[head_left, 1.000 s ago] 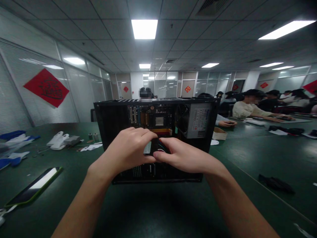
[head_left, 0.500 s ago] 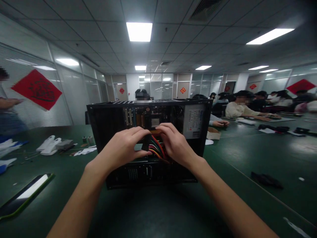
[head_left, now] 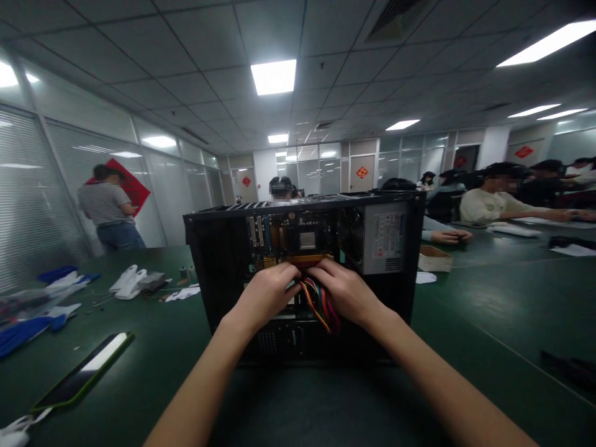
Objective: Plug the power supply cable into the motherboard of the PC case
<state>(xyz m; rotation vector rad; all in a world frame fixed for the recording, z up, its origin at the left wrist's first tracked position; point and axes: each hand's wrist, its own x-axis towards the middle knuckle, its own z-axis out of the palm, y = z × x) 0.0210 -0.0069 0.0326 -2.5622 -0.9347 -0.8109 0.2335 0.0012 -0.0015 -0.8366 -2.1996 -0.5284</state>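
Note:
An open black computer case stands on the green table, its inside facing me. My left hand and my right hand are close together in front of the motherboard, fingers closed around the top end of a bundle of coloured cables. The cables hang down between the hands in a loop. Just above my fingers are orange-brown slots. A power supply with a label sits in the upper right of the case. My fingertips and the cable end are partly hidden.
On the green table at the left lie a phone, white plastic bags and blue cloth. A cardboard box is right of the case. People sit behind and at the right; one person stands at the left.
Both hands have moved closer together with the cables, against the area below the orange-brown slots. The view has turned left, showing more of the standing person.

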